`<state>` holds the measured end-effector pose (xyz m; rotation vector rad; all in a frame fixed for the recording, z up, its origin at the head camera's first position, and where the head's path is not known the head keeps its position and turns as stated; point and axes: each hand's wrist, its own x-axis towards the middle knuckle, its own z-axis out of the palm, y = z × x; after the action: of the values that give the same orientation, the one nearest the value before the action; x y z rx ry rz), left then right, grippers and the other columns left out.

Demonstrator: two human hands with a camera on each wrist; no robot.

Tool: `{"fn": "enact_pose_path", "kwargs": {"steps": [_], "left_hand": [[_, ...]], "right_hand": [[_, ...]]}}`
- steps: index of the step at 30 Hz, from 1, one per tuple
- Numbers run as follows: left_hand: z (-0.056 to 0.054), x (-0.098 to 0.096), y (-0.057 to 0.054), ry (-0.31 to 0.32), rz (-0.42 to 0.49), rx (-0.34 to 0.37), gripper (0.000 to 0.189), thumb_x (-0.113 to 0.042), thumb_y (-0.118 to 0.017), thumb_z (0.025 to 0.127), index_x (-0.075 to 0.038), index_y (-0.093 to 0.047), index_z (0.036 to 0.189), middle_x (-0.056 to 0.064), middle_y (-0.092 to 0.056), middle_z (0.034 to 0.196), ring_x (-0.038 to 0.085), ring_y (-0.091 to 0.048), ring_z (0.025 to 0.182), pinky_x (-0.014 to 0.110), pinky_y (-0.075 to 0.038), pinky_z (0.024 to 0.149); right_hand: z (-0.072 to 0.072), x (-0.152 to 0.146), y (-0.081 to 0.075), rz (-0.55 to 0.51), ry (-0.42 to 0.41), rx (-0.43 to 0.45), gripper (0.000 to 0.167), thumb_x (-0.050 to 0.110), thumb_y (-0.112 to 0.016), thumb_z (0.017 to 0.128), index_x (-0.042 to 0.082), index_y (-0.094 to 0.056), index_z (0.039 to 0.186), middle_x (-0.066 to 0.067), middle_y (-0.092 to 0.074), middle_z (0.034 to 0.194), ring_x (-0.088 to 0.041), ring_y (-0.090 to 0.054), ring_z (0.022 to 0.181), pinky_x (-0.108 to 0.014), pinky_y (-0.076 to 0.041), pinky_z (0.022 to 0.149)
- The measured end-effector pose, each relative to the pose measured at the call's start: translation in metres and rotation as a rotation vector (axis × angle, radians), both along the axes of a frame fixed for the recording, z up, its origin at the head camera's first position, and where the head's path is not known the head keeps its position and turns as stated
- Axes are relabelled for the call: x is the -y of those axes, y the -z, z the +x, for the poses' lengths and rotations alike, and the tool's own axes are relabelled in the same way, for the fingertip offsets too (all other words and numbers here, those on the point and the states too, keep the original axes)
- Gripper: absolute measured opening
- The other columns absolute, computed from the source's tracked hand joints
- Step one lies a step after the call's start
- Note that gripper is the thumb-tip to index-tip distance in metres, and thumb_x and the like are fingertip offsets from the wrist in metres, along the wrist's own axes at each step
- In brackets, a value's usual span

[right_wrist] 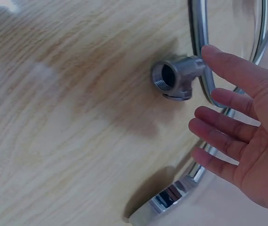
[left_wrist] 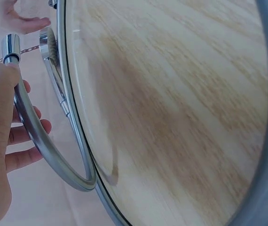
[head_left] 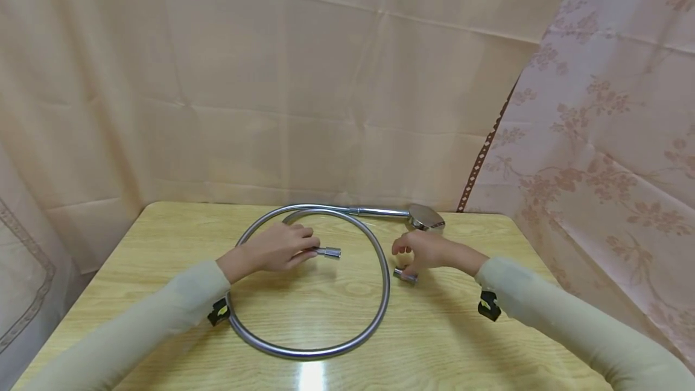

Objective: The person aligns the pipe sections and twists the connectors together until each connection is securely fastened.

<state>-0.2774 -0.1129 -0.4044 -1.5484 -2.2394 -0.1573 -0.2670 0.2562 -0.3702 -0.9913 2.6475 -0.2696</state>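
My left hand (head_left: 278, 247) pinches the silver shower hose (head_left: 386, 285) just behind its chrome end nut (head_left: 333, 253), raised above the table. In the left wrist view the thumb lies along the hose below the nut (left_wrist: 11, 46), the fingers behind it. My right hand (head_left: 429, 250) hovers over a small chrome threaded fitting (head_left: 406, 276) on the table. In the right wrist view its fingers are relaxed and spread, the thumb tip right at the fitting's (right_wrist: 176, 77) narrow end; its threaded mouth faces away from the hand. The hose's other end joins the handheld shower head (head_left: 426, 216).
The hose lies in a large loop on the wood-grain table (head_left: 456, 343), the shower head near its back edge. A beige curtain (head_left: 336, 77) hangs behind, a floral one (head_left: 613, 155) to the right. Black wrist cameras sit under both sleeves.
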Motion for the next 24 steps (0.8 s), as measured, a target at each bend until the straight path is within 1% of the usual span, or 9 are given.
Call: {"fn": "enact_pose_path", "kwargs": {"steps": [5, 7, 10, 13, 15, 19, 24], "left_hand": [[-0.002, -0.004, -0.001, -0.007, 0.04, 0.006, 0.009, -0.025, -0.064, 0.1, -0.017, -0.065, 0.096, -0.005, -0.059, 0.08, 0.007, -0.052, 0.065, 0.023, -0.043, 0.054], [-0.003, -0.005, -0.001, -0.011, 0.05, 0.018, 0.009, -0.024, -0.064, 0.1, -0.016, -0.066, 0.095, -0.005, -0.059, 0.08, 0.006, -0.051, 0.064, 0.023, -0.043, 0.054], [-0.003, -0.007, -0.003, -0.026, 0.061, 0.036, 0.009, -0.023, -0.063, 0.1, -0.016, -0.065, 0.095, -0.005, -0.06, 0.079, 0.006, -0.051, 0.064, 0.023, -0.044, 0.055], [-0.002, -0.008, -0.006, -0.042, 0.077, 0.044, 0.009, -0.023, -0.063, 0.1, -0.015, -0.065, 0.096, -0.005, -0.06, 0.079, 0.006, -0.052, 0.064, 0.025, -0.045, 0.057], [-0.002, -0.008, -0.008, -0.053, 0.087, 0.044, 0.01, -0.023, -0.063, 0.1, -0.014, -0.065, 0.096, -0.004, -0.061, 0.08, 0.007, -0.053, 0.065, 0.026, -0.045, 0.058], [-0.003, -0.009, -0.01, -0.07, 0.103, 0.044, 0.01, -0.023, -0.064, 0.1, -0.013, -0.066, 0.098, -0.003, -0.061, 0.081, 0.008, -0.053, 0.066, 0.026, -0.045, 0.058], [-0.006, -0.009, -0.01, -0.077, 0.126, 0.053, 0.009, -0.021, -0.065, 0.099, -0.014, -0.064, 0.094, -0.005, -0.059, 0.078, 0.007, -0.049, 0.063, 0.023, -0.04, 0.055]], "right_hand": [[0.001, -0.002, 0.009, 0.026, -0.005, -0.023, 0.046, 0.025, -0.092, 0.074, 0.002, -0.072, 0.108, -0.009, -0.074, 0.102, -0.024, -0.067, 0.095, -0.035, -0.055, 0.083], [0.002, -0.002, 0.011, 0.032, -0.01, -0.035, 0.044, 0.026, -0.093, 0.072, 0.003, -0.072, 0.103, -0.007, -0.073, 0.097, -0.02, -0.066, 0.089, -0.032, -0.054, 0.078], [0.002, -0.001, 0.014, 0.049, -0.005, -0.036, 0.038, 0.026, -0.094, 0.07, 0.006, -0.071, 0.092, -0.002, -0.068, 0.084, -0.011, -0.057, 0.076, -0.026, -0.047, 0.067], [0.003, -0.001, 0.016, 0.067, 0.011, -0.016, 0.035, 0.024, -0.094, 0.067, 0.009, -0.068, 0.085, 0.001, -0.061, 0.076, -0.006, -0.047, 0.069, -0.023, -0.039, 0.06], [0.003, -0.001, 0.016, 0.074, 0.022, -0.004, 0.034, 0.021, -0.094, 0.066, 0.009, -0.069, 0.085, 0.002, -0.061, 0.075, -0.005, -0.046, 0.068, -0.022, -0.038, 0.059], [0.002, -0.002, 0.016, 0.084, 0.024, 0.006, 0.031, 0.014, -0.092, 0.065, 0.009, -0.069, 0.086, 0.002, -0.063, 0.075, -0.005, -0.048, 0.068, -0.023, -0.04, 0.06], [-0.001, -0.004, 0.018, 0.075, 0.006, -0.017, 0.025, 0.004, -0.085, 0.064, 0.01, -0.069, 0.083, 0.006, -0.059, 0.071, -0.005, -0.046, 0.065, -0.022, -0.037, 0.058]]}}
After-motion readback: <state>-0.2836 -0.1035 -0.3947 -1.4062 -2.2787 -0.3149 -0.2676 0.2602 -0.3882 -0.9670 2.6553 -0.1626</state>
